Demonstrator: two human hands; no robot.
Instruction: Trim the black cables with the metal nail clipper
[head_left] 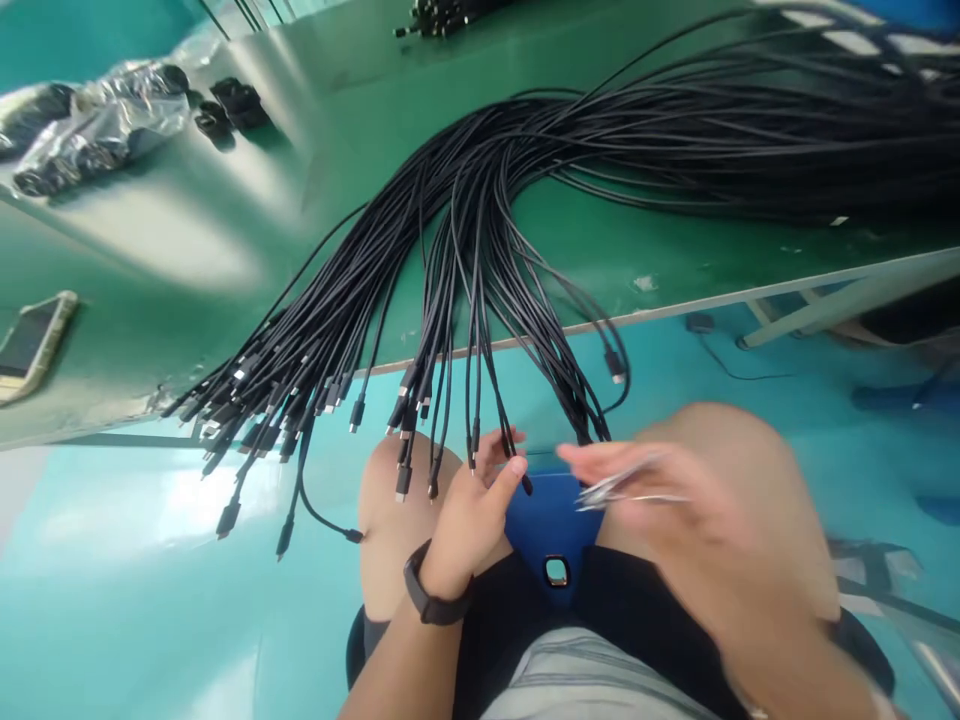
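Observation:
A thick bundle of black cables (465,170) lies across the green table, its plug ends fanned over the front edge. My left hand (469,515), with a black wristband, has thumb and fingers closed around a cable end (527,486); a few other plugs hang beside it. Metal tweezers (611,487) are in my right hand (686,500), which is smeared by motion. Just beyond those fingers one group of cables (570,385) drops down; whether the hand touches them I cannot tell. A single plug (615,364) dangles to their right.
On the green table (337,130) are clear plastic bags of black parts (105,125), small black pieces (236,105), and a phone (34,345) at the left edge. More cable ends (442,15) lie at the back. Beneath me is a blue stool (555,520).

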